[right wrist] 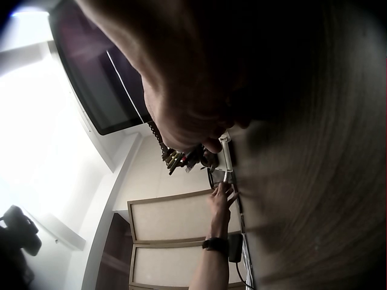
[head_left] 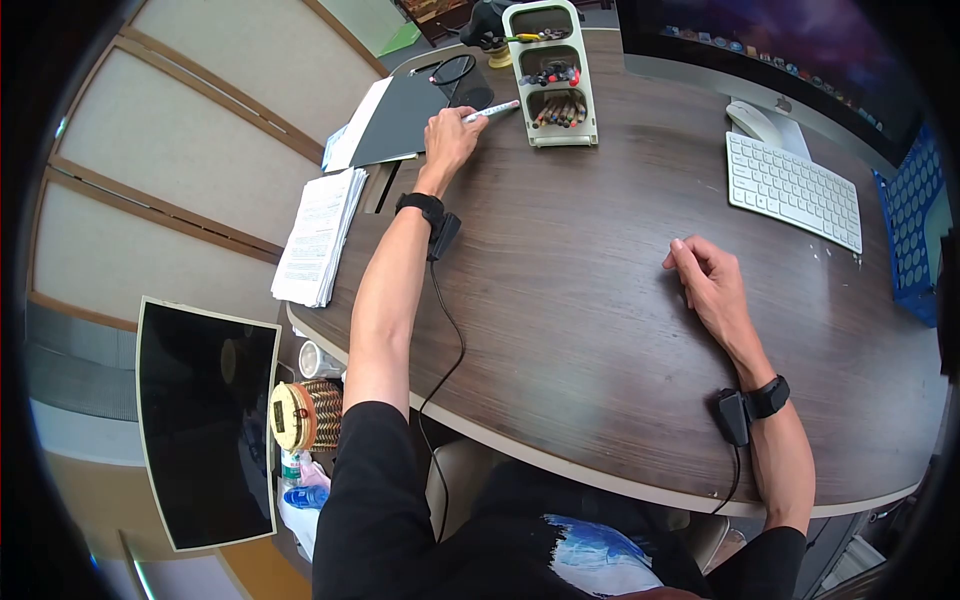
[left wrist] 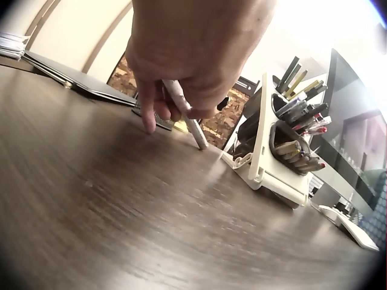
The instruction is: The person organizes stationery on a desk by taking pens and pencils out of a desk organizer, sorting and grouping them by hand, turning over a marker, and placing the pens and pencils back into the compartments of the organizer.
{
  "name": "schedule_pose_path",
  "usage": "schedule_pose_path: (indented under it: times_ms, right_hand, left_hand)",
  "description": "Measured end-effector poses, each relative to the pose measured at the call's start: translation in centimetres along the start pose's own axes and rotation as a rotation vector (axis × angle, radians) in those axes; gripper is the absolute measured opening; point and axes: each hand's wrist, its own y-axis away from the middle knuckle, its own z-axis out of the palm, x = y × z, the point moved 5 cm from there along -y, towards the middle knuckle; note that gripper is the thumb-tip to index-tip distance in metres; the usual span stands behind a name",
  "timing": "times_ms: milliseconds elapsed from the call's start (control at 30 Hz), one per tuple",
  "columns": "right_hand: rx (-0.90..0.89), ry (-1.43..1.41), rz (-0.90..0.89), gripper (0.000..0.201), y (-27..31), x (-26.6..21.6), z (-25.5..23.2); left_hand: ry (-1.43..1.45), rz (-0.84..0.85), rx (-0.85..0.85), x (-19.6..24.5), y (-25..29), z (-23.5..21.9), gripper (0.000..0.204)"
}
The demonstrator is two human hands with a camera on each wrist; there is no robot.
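My left hand (head_left: pixel 450 140) is at the far left part of the desk, pinching a white marker (head_left: pixel 492 111) between thumb and fingers. In the left wrist view the marker (left wrist: pixel 188 121) slants down, its lower end close over the desktop, while one finger points down at the wood. Just right of the marker stands a white three-tier pen holder (head_left: pixel 590 100) filled with pens and markers. A black mesh pen cup (head_left: pixel 470 92) is behind the hand. My right hand (head_left: pixel 712 280) rests on the desk with loosely curled fingers and holds nothing.
A dark folder (head_left: pixel 400 125) and a paper stack (head_left: pixel 318 240) line the desk's left edge. Toward the right are a white keyboard (head_left: pixel 795 190), a mouse (head_left: pixel 755 122), a monitor (head_left: pixel 780 60) and a blue basket (head_left: pixel 912 230). A cable (head_left: pixel 462 335) trails from the left wrist.
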Motion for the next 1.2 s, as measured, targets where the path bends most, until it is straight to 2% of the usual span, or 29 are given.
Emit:
schedule_pose_path:
  times_ms: [133, 333, 400, 533, 700, 833, 900, 1200]
  right_hand:
    - [-0.004, 0.012, -0.009, 0.039, 0.0, 0.0, 0.1]
    - [0.005, 0.030, -0.031, 0.038, -0.2, 0.0, 0.0]
    - [0.005, 0.036, -0.024, 0.038, -0.1, 0.0, 0.0]
    - [-0.001, 0.037, -0.013, 0.038, 0.0, 0.0, 0.0]
    - [0.004, 0.035, -0.027, 0.038, 0.0, -0.1, 0.1]
    - [0.002, 0.046, -0.029, 0.039, 0.0, -0.1, 0.0]
    - [0.002, 0.047, -0.029, 0.040, 0.0, -0.1, 0.0]
    - [0.004, 0.052, -0.028, 0.040, -0.1, 0.1, 0.0]
  left_hand:
    - [-0.028, 0.027, 0.024, 0.6, 0.6, -0.2, 0.041]
    - [-0.017, -0.034, 0.025, 0.9, 1.0, -0.4, 0.041]
    - [-0.013, -0.072, -0.060, 1.3, 1.2, -0.4, 0.042]
    - [-0.030, -0.043, -0.101, 1.7, 1.6, -0.5, 0.045]
    - [-0.126, -0.055, -0.245, 2.2, 1.4, 0.0, 0.048]
    - [-0.138, 0.016, -0.245, 2.1, 1.9, 0.2, 0.048]
    - [-0.143, 0.083, -0.174, 2.6, 2.3, -0.3, 0.047]
    - [-0.186, 0.162, -0.066, 3.1, 2.9, -0.2, 0.043]
